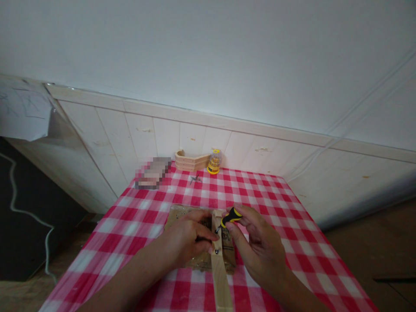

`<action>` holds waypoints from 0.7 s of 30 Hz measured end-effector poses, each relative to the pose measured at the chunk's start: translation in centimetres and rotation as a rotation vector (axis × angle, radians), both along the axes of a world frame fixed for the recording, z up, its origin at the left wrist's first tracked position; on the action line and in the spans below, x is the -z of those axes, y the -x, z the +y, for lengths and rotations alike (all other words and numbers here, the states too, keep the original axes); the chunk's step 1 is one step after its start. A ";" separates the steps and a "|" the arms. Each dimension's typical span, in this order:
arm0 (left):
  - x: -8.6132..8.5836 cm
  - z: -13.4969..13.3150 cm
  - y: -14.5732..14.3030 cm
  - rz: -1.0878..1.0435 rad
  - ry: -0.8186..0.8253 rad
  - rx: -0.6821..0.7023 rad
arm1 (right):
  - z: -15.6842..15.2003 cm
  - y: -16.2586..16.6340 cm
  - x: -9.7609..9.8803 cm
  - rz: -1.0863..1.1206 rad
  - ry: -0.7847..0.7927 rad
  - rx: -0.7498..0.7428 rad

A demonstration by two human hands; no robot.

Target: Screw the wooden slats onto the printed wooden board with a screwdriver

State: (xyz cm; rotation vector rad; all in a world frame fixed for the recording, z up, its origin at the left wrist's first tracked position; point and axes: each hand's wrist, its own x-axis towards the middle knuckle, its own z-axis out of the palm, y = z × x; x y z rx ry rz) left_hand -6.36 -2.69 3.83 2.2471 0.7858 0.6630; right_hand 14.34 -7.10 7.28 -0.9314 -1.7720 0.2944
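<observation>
Pinching the wood [221, 277] with my left hand [186, 236], I should align the driver [231, 217], gripped in my right hand [262, 238], with the screw [216, 232].

And here's a red-and-white checked cloth [256, 184] spread right across the table, with a pixelated oblong object [154, 173] at its far left corner, too blocked-out to identify! Behind it runs pale plank panelling [139, 134], scuffed in patches, topped by a long rail [195, 122] under a plain wall [208, 60]. Over on the left, a scribbled paper [24, 115] hangs above a dark panel [26, 234], a white cable [13, 190] snaking down it, and brown floor [360, 242] shows at far right!
</observation>
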 end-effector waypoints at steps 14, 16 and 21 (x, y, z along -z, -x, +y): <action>-0.2 -0.3 0.1 0.058 -0.001 -0.041 | 0.0 0.1 -0.1 -0.008 0.025 -0.001; -0.4 -0.3 0.0 0.064 0.007 -0.041 | 0.1 0.1 0.0 -0.003 0.023 -0.003; -0.5 -0.3 0.0 0.055 0.014 -0.032 | 0.3 0.0 0.3 0.014 -0.005 0.015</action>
